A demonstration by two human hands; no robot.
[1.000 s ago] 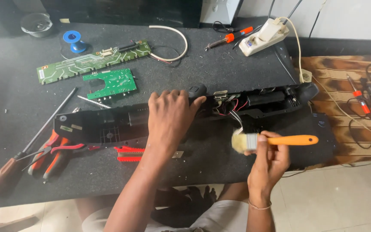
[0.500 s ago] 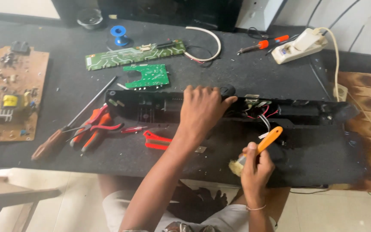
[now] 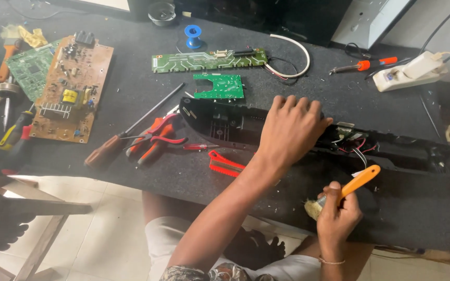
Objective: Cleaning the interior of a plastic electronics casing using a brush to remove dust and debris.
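Observation:
My left hand (image 3: 290, 130) lies palm down on a long black device housing (image 3: 225, 124) that stretches across the dark table, its coloured wires (image 3: 359, 148) showing just right of the hand. My right hand (image 3: 337, 216) grips a small brush with an orange handle (image 3: 359, 180). The pale bristles (image 3: 313, 208) point down and left near the table's front edge, a little in front of the housing.
Red-handled pliers (image 3: 154, 139), a long screwdriver (image 3: 131, 127) and a red tool (image 3: 224, 164) lie left of the housing. Green circuit boards (image 3: 218, 86), a brown board (image 3: 71, 88), a blue spool (image 3: 193, 35), a soldering iron (image 3: 363, 65) and a white power strip (image 3: 407, 75) sit further back. A wooden stool (image 3: 32, 208) stands front left.
The view has swung left, bringing the brown circuit board and stool into sight. My right hand has pulled the brush back toward the table's front edge and tilted it. My left hand stays on the housing.

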